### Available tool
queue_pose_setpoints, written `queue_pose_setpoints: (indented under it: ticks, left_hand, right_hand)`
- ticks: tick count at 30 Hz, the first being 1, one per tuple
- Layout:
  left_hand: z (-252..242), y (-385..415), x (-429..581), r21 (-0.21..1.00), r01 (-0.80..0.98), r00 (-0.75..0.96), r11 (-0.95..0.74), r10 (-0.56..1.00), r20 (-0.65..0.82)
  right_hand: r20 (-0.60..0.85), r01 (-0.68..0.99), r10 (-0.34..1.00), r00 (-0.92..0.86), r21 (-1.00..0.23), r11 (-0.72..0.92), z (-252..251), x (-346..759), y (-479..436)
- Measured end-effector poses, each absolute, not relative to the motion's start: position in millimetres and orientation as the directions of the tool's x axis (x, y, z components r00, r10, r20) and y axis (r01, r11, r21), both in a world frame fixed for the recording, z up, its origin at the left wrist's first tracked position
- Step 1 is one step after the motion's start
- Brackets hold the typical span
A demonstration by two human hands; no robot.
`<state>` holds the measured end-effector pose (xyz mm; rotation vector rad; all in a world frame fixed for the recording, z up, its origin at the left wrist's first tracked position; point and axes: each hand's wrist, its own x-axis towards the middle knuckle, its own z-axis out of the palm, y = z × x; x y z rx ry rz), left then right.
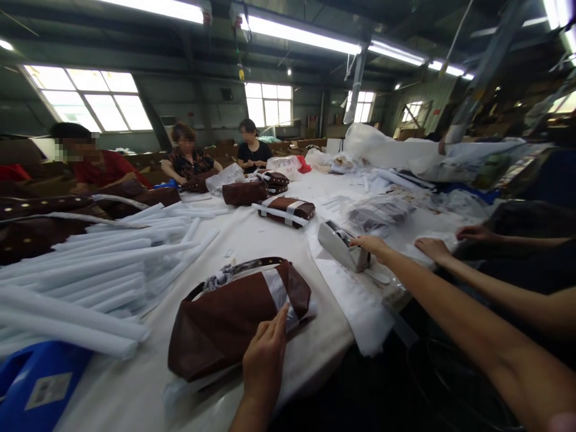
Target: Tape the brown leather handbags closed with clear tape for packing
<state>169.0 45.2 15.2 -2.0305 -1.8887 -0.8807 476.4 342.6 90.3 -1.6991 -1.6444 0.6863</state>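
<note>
Head view. Brown bag (234,318) flat on white table (252,240), near edge, just ahead of left hand (265,354). Long axis of bag running from lower left up to right; studded strap along far edge, pale paper band (281,297) wrapped across right end. Left hand open, fingers extended flat, fingertips pressing on band at bag's right end; no grasp, only contact from above.

Right hand (373,245) well apart from bag, stretched forward and to the right, resting on grey tape dispenser (342,243); fingers loosely curved over its top, nothing clamped as far as visible. Dispenser lying right of and beyond bag.

Nearer hand to bag: left, already touching. Right arm extended far across table.

Two further hands (434,247) beyond the right arm, belonging to a neighbouring person. White rolled tubes (90,276) piled left of bag. More banded brown bags (285,210) farther along table.
</note>
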Motion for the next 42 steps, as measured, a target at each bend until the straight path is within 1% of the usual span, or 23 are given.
queue_pose_setpoints:
  ticks: [3, 7, 9, 11, 13, 15, 17, 20, 23, 25, 27, 29, 31, 34, 35, 37, 40, 42]
  left_hand:
    - [13.4, 45.2, 168.4, 0.223, 0.963, -0.002, -0.151, 0.825, 0.565]
    - [10.4, 45.6, 168.2, 0.234, 0.961, -0.006, -0.148, 0.834, 0.551]
    - [9.5, 45.8, 168.4, 0.240, 0.961, -0.017, -0.140, 0.833, 0.554]
    - [9.7, 45.8, 168.7, 0.243, 0.961, -0.029, -0.131, 0.828, 0.560]
    - [11.2, 45.5, 169.0, 0.242, 0.963, -0.036, -0.122, 0.827, 0.561]
    - [13.6, 44.9, 169.3, 0.236, 0.964, -0.028, -0.123, 0.835, 0.550]
    - [16.0, 44.2, 169.4, 0.233, 0.964, -0.020, -0.125, 0.843, 0.538]
    - [17.9, 43.5, 169.7, 0.223, 0.967, -0.016, -0.121, 0.848, 0.530]
    - [17.1, 43.2, 169.8, 0.216, 0.968, -0.011, -0.124, 0.846, 0.534]
    - [15.8, 43.2, 169.6, 0.218, 0.965, 0.001, -0.143, 0.838, 0.546]
    - [14.6, 43.2, 169.3, 0.223, 0.962, 0.007, -0.158, 0.830, 0.557]
    - [14.3, 43.1, 169.1, 0.226, 0.961, 0.005, -0.158, 0.828, 0.560]
    - [14.9, 42.8, 169.2, 0.222, 0.962, 0.006, -0.157, 0.829, 0.560]
    - [16.1, 42.5, 170.1, 0.218, 0.963, 0.015, -0.161, 0.834, 0.551]
    - [16.2, 42.5, 170.5, 0.220, 0.963, 0.013, -0.159, 0.837, 0.547]
    - [15.8, 43.0, 171.2, 0.224, 0.963, 0.006, -0.152, 0.837, 0.546]
    - [14.9, 43.6, 171.8, 0.212, 0.966, 0.000, -0.146, 0.825, 0.565]
    - [14.3, 43.6, 171.9, 0.204, 0.968, 0.004, -0.144, 0.825, 0.565]
  right_hand:
    - [0.076, 0.507, 0.990, 0.117, -0.862, 0.006, 90.9, 476.4, 343.4]
    - [0.123, 0.321, 0.980, 0.159, -0.945, 0.066, 98.0, 491.6, 328.1]
    - [0.093, 0.248, 0.984, 0.151, -0.967, 0.054, 97.7, 502.6, 312.1]
    - [0.028, 0.198, 0.992, 0.125, -0.980, 0.003, 92.3, 511.8, 294.3]
    - [-0.032, 0.178, 0.994, 0.101, -0.983, -0.049, 82.4, 517.2, 279.8]
    - [-0.056, 0.189, 0.994, 0.092, -0.979, -0.073, 70.5, 518.5, 272.6]
    - [-0.049, 0.230, 0.994, 0.098, -0.971, -0.070, 59.8, 517.4, 273.2]
    - [0.009, 0.348, 0.993, 0.122, -0.937, -0.034, 51.5, 518.1, 280.8]
    - [0.123, 0.508, 0.985, 0.122, -0.860, 0.045, 56.1, 528.1, 280.0]
    - [0.209, 0.605, 0.976, 0.064, -0.786, 0.129, 66.1, 537.2, 270.2]
    - [0.296, 0.713, 0.949, -0.110, -0.641, 0.283, 80.2, 542.5, 254.7]
    - [0.325, 0.757, 0.879, -0.349, -0.455, 0.468, 96.8, 539.0, 237.2]
    - [0.315, 0.704, 0.754, -0.576, -0.276, 0.654, 113.7, 524.1, 220.3]
    - [0.281, 0.491, 0.498, -0.820, -0.102, 0.865, 135.2, 481.7, 199.4]
    - [0.274, 0.416, 0.420, -0.865, -0.077, 0.906, 140.4, 464.0, 194.2]
    - [0.259, 0.290, 0.297, -0.919, -0.068, 0.955, 146.7, 426.3, 187.5]
    - [0.207, 0.160, 0.179, -0.962, -0.107, 0.981, 145.8, 369.8, 190.4]
    - [0.144, 0.108, 0.122, -0.982, -0.096, 0.989, 140.6, 334.7, 200.1]
